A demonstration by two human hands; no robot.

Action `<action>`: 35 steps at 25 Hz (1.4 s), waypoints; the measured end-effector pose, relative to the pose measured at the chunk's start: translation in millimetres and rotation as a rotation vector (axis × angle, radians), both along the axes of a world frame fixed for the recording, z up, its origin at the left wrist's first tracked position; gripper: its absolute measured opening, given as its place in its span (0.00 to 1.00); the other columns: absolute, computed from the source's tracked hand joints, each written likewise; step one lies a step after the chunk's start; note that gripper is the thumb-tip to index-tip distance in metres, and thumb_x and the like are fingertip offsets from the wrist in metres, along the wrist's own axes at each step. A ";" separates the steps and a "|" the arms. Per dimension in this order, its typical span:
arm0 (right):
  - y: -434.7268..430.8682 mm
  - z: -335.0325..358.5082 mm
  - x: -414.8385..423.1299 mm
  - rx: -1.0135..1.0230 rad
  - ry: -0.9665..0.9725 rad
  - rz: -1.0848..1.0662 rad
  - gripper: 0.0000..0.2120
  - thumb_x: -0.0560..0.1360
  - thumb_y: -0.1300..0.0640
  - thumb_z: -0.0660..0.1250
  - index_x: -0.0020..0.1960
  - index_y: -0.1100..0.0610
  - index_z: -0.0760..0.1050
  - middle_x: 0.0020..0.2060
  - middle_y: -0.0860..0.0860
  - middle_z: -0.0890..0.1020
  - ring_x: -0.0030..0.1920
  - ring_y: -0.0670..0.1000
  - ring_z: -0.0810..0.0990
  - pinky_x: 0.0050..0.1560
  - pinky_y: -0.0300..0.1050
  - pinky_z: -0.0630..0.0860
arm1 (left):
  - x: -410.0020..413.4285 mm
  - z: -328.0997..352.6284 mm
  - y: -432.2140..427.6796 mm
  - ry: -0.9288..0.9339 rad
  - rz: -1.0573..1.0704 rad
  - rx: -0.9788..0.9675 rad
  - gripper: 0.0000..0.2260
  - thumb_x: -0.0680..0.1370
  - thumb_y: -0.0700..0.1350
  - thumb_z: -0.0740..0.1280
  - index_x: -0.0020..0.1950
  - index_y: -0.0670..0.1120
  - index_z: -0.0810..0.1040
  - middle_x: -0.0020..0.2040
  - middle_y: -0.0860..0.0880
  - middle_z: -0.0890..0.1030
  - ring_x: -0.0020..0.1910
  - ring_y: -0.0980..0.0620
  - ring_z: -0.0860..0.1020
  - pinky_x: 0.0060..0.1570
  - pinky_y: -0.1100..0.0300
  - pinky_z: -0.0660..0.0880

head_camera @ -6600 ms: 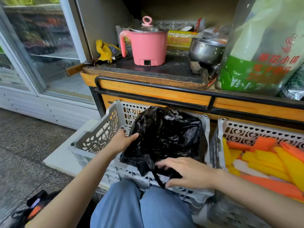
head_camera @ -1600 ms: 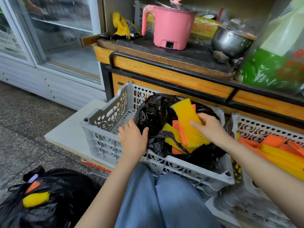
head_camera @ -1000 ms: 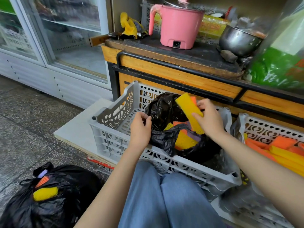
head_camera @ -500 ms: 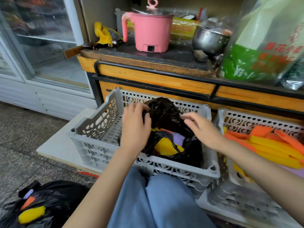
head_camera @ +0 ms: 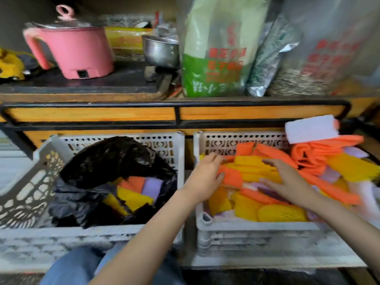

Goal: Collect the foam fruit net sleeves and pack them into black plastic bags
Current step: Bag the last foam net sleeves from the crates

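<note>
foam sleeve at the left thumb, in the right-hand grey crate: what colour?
Orange foam net sleeve, beside the left hand. Head view, slightly blurred.

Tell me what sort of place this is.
Probably a work corner of a small fruit shop: a crate heaped with foam fruit sleeves, printed sacks on a wooden counter, and a pink electric pot.

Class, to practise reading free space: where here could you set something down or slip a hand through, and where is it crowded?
Free: the dark counter between pink pot, steel pot and wooden edge. Crowded: right crate heaped with foam sleeves, left hand and right hand in it; black bag crowds the left crate.
</note>
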State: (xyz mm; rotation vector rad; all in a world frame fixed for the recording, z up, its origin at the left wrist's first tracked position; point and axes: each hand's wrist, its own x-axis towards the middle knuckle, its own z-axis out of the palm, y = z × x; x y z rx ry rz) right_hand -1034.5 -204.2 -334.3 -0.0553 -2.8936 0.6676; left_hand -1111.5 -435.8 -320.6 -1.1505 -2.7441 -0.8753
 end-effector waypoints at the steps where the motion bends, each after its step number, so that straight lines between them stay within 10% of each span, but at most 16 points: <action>1: 9.6 -4.4 2.2 0.037 -0.072 0.013 0.32 0.71 0.49 0.72 0.70 0.59 0.65 0.67 0.56 0.71 0.67 0.54 0.69 0.63 0.40 0.63 | -6.8 -8.4 13.4 -0.018 -0.013 -0.058 0.19 0.79 0.42 0.63 0.70 0.44 0.67 0.66 0.45 0.69 0.67 0.47 0.67 0.65 0.56 0.64; 6: 42.7 -22.8 -6.3 0.102 -0.333 0.021 0.43 0.69 0.45 0.73 0.75 0.57 0.55 0.73 0.53 0.62 0.72 0.51 0.62 0.67 0.41 0.61 | -38.1 -47.5 52.6 -0.099 -0.025 -0.411 0.29 0.76 0.46 0.67 0.74 0.46 0.60 0.73 0.45 0.64 0.72 0.45 0.61 0.70 0.52 0.60; 11: 47.6 -36.6 -26.9 0.107 -0.451 0.046 0.46 0.67 0.43 0.74 0.76 0.54 0.53 0.74 0.54 0.61 0.72 0.54 0.61 0.68 0.45 0.62 | -44.1 -53.0 54.6 0.050 0.036 -0.486 0.18 0.79 0.42 0.61 0.69 0.47 0.67 0.67 0.45 0.72 0.66 0.44 0.69 0.65 0.52 0.64; 18: 52.3 -36.2 -45.2 0.309 -0.323 -0.105 0.28 0.75 0.51 0.68 0.72 0.50 0.62 0.64 0.55 0.71 0.65 0.56 0.70 0.59 0.48 0.70 | -28.8 -42.0 58.1 -0.079 0.045 -0.067 0.12 0.82 0.47 0.58 0.64 0.47 0.71 0.52 0.48 0.80 0.48 0.49 0.79 0.46 0.51 0.79; 24: 45.5 -18.6 -39.3 0.306 -0.107 -0.131 0.18 0.77 0.50 0.63 0.65 0.54 0.71 0.57 0.52 0.77 0.56 0.55 0.77 0.49 0.48 0.72 | -3.7 -23.2 56.1 -0.185 0.209 0.416 0.05 0.82 0.46 0.58 0.51 0.46 0.71 0.38 0.52 0.76 0.31 0.58 0.73 0.28 0.69 0.68; 31: 9.1 19.6 -12.0 -0.080 0.214 -0.167 0.14 0.76 0.51 0.65 0.54 0.59 0.69 0.56 0.54 0.71 0.55 0.54 0.74 0.53 0.49 0.70 | 13.2 -18.4 45.8 -0.308 0.323 0.566 0.05 0.82 0.43 0.56 0.47 0.47 0.66 0.36 0.52 0.72 0.31 0.55 0.71 0.27 0.70 0.66; 35: -32.3 13.7 3.4 -0.190 0.200 -0.058 0.14 0.73 0.50 0.68 0.49 0.53 0.65 0.63 0.51 0.70 0.60 0.49 0.72 0.59 0.48 0.72 | 28.1 -8.6 50.6 -0.663 0.280 0.765 0.04 0.83 0.50 0.54 0.53 0.53 0.67 0.50 0.52 0.76 0.46 0.57 0.77 0.49 0.60 0.75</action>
